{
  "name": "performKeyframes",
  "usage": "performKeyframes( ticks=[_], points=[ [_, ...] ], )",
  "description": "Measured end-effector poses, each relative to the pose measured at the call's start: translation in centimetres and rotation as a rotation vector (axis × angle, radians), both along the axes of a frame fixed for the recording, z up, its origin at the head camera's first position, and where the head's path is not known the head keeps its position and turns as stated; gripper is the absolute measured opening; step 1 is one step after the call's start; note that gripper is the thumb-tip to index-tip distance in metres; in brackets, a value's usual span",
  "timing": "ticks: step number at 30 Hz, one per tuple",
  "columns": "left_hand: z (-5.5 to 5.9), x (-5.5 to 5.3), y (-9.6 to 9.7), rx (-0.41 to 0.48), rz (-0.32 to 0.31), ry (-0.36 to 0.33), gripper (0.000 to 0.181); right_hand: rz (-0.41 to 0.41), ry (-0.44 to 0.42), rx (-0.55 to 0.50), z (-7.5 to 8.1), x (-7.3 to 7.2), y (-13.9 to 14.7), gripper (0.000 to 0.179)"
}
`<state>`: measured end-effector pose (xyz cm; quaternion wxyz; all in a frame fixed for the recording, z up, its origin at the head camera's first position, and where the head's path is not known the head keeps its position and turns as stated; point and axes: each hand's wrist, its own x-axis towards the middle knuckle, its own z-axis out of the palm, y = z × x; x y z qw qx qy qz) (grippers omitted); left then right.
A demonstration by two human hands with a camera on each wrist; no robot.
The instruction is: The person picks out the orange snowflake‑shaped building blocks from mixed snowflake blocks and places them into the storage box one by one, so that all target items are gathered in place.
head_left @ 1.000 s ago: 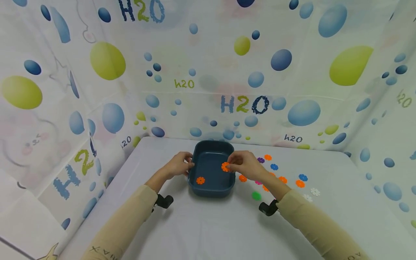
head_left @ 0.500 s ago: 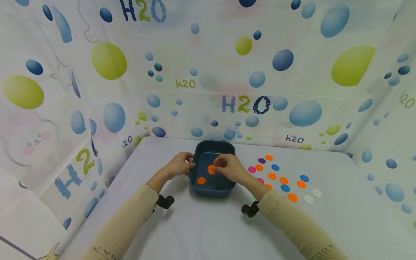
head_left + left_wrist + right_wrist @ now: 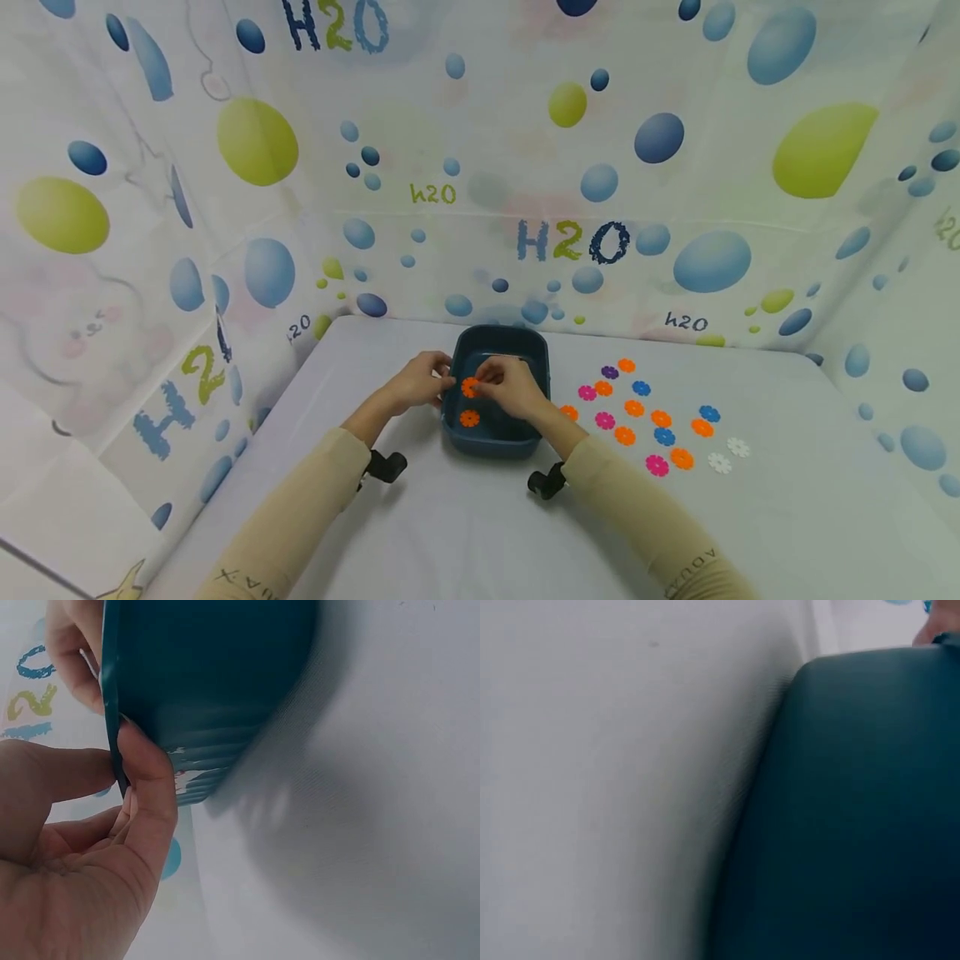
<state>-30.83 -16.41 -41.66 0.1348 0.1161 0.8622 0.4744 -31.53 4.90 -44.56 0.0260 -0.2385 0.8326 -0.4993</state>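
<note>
A dark teal rectangular bin [image 3: 491,448] stands on the white table, its outer wall [image 3: 870,810] filling much of the right wrist view. My left hand [image 3: 411,383] pinches the bin's left rim between thumb and fingers, as the left wrist view shows up close. Over the inside of the bin, my right hand [image 3: 513,388] pinches an orange flower-shaped plastic disc [image 3: 468,387] near the left wall. Another orange flower-shaped disc [image 3: 469,418] lies on the bin's floor, just in front of the held one.
Several flower-shaped discs lie scattered on the table right of the bin: orange [image 3: 634,408], blue [image 3: 664,436], pink [image 3: 657,465], purple [image 3: 610,372] and white [image 3: 720,462]. A patterned curtain [image 3: 480,150] hangs behind and beside the table.
My right hand has moved left across the bin with the orange disc, from the right rim to near the left wall. The left hand keeps its hold on the rim.
</note>
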Motion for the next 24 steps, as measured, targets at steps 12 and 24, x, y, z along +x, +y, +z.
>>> performKeyframes(
  ticks=[12, 24],
  points=[
    [0.26, 0.1, 0.46, -0.028, 0.021, -0.022, 0.041, 0.007, -0.105, 0.15, -0.7, -0.71, -0.04, 0.009],
    [0.78, 0.36, 0.52, -0.033, 0.019, -0.032, 0.042, -0.008, -0.102, 0.236, -0.68, -0.65, -0.46, 0.011]
  ],
)
